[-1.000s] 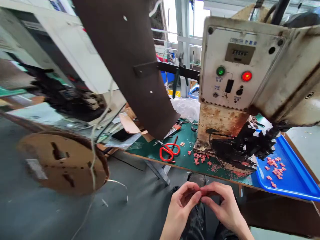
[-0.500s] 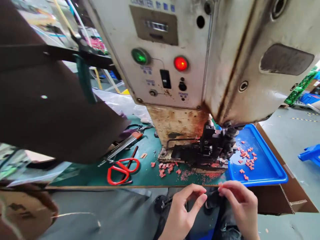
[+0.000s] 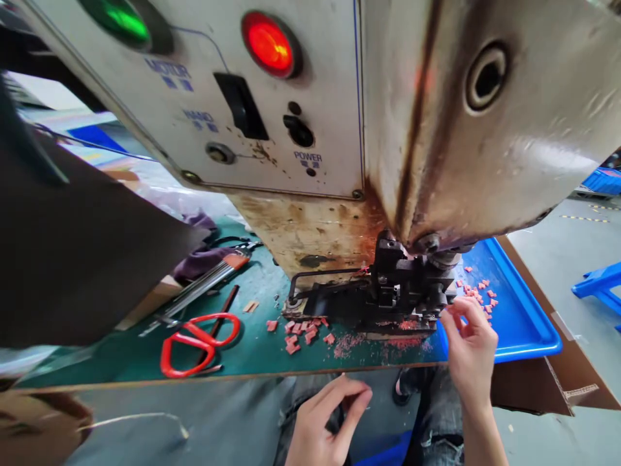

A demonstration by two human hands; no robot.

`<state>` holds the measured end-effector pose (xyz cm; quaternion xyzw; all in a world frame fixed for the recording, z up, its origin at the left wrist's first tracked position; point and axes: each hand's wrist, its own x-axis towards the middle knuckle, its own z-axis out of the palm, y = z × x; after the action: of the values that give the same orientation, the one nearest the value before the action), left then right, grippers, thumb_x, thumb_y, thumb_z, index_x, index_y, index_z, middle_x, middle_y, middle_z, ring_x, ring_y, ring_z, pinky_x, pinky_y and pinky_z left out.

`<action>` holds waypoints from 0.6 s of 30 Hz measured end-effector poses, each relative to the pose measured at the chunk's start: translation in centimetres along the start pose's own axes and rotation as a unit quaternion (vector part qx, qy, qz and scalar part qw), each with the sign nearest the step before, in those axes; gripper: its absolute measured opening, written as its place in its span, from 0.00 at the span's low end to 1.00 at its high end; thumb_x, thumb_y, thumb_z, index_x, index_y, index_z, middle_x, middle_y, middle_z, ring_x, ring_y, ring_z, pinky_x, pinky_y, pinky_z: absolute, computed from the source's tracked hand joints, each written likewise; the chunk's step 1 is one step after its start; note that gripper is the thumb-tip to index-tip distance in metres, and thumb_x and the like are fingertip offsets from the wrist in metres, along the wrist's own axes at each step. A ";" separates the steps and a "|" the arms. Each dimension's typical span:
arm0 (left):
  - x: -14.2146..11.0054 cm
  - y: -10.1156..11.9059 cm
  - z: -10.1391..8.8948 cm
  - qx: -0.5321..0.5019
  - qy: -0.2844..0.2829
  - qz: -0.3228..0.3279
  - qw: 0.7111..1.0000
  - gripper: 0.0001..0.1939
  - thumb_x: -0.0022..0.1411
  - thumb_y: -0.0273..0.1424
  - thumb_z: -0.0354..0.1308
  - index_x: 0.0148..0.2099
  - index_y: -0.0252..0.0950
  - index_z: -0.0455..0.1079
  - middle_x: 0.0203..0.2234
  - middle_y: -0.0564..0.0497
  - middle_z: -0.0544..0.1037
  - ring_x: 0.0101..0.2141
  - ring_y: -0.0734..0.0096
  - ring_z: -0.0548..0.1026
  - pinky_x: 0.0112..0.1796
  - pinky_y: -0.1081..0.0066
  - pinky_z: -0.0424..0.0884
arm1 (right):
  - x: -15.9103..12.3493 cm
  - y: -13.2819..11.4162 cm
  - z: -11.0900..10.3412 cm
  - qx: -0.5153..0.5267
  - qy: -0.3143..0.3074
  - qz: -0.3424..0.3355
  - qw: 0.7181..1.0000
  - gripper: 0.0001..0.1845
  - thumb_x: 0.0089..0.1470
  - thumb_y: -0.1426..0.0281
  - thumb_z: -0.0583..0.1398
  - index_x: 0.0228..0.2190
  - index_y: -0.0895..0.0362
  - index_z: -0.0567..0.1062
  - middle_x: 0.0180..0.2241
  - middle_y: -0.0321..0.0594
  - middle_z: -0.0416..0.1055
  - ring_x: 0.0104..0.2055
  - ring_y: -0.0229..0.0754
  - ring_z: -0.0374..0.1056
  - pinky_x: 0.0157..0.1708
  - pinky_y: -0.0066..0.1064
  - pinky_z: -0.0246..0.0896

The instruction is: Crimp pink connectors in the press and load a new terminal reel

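Observation:
My right hand [image 3: 470,343] is closed in a pinch at the right side of the black metal tooling [image 3: 412,278] under the machine head. Whatever its fingertips may hold is too small to make out. Lower down, in front of the table edge, my left hand [image 3: 327,421] has thumb and forefinger brought together; anything between them is hidden. Small pink pieces [image 3: 301,333] lie on the green table [image 3: 252,362] left of the tooling, with pink crumbs [image 3: 347,344] beside them. More pink pieces [image 3: 478,294] lie in a blue tray [image 3: 528,336], partly behind my right hand.
The machine's panel [image 3: 310,175] hangs over the table, its red lamp [image 3: 272,44] and green lamp [image 3: 123,22] lit. Red-handled scissors [image 3: 187,369] and hex keys [image 3: 194,291] lie to the left. A cardboard box [image 3: 528,388] stands beneath the tray.
My right hand has moved up and forward from the table's front edge to the tooling. My left hand is a little lower and further left. The view has come closer to the machine.

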<state>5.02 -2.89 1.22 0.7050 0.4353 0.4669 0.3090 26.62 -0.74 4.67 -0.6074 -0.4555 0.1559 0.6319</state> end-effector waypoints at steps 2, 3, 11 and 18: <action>0.2 -0.2 -0.1 -0.004 0.002 0.014 1.000 0.08 0.66 0.27 0.62 0.33 0.41 0.77 0.23 0.56 0.82 0.21 0.74 0.79 0.25 0.82 0.74 | -0.2 0.0 -0.4 0.003 0.026 -0.002 1.000 0.12 0.61 0.60 0.68 0.31 0.54 0.79 0.33 0.38 0.73 0.34 0.41 0.67 0.32 0.30 0.63; 0.3 -0.2 -0.1 -0.003 0.001 0.019 1.000 0.08 0.66 0.27 0.62 0.33 0.41 0.77 0.23 0.57 0.81 0.22 0.75 0.79 0.26 0.83 0.74 | -0.4 0.0 -0.4 0.002 0.020 -0.006 1.000 0.11 0.60 0.60 0.68 0.31 0.54 0.79 0.33 0.38 0.73 0.34 0.41 0.66 0.31 0.30 0.62; 0.3 -0.2 0.3 0.005 -0.004 0.030 1.000 0.09 0.67 0.27 0.61 0.33 0.40 0.76 0.23 0.57 0.81 0.22 0.76 0.80 0.27 0.84 0.74 | -0.8 -0.6 1.3 -0.003 -0.018 -0.027 0.999 0.16 0.61 0.62 0.68 0.25 0.54 0.73 0.27 0.31 0.63 0.28 0.37 0.58 0.27 0.29 0.53; 0.1 -0.3 0.3 0.007 0.000 0.027 1.000 0.09 0.67 0.27 0.61 0.33 0.40 0.76 0.23 0.58 0.81 0.21 0.78 0.79 0.26 0.85 0.74 | -0.8 0.4 1.4 -0.008 -0.025 -0.016 1.000 0.12 0.61 0.66 0.67 0.26 0.55 0.75 0.28 0.32 0.65 0.30 0.38 0.59 0.29 0.29 0.54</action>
<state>5.23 -2.70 0.84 0.7185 0.4194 0.4720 0.2917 25.25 -0.43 3.80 -0.6010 -0.4824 0.1573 0.6175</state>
